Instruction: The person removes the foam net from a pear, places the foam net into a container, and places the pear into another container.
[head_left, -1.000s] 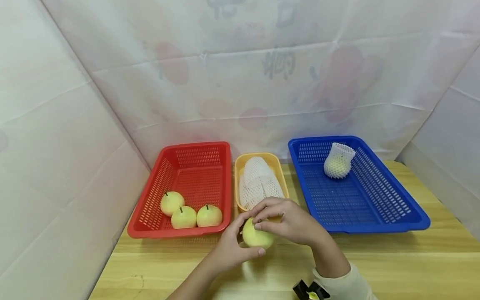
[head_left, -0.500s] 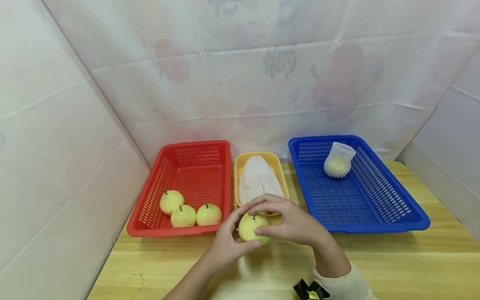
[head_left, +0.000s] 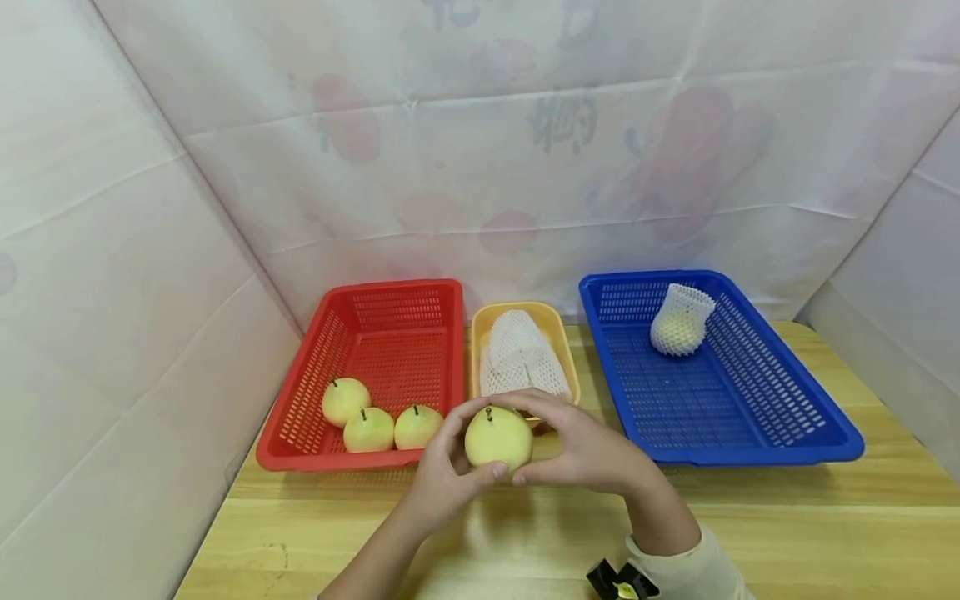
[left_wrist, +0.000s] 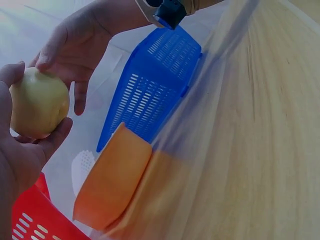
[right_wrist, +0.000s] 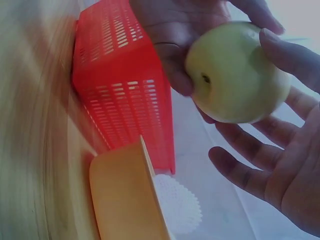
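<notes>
A yellow-green pear [head_left: 498, 437] is held above the table between both hands, its stem up in the head view. My left hand [head_left: 442, 475] grips it from the left, thumb in front and fingers behind. On the other side my right hand [head_left: 577, 446] curves round it, with the thumb [right_wrist: 285, 52] and fingertips at the fruit and a gap before the palm. The right wrist view shows the pear's dark end pit facing the camera. Behind the hands, white foam net sleeves [head_left: 521, 354] lie in a yellow-orange tray [head_left: 567, 367].
A red basket [head_left: 360, 461] on the left holds three pears [head_left: 369, 431]. To the right, a blue basket [head_left: 697, 400] contains one pear in a white foam net [head_left: 678, 325]. The wooden table [head_left: 750, 517] meets cloth walls at the back and sides.
The pear has shifted slightly left and up and turned in the hands, bringing its stem into plain view. The right thumb has moved from across the fruit to its lower edge.
</notes>
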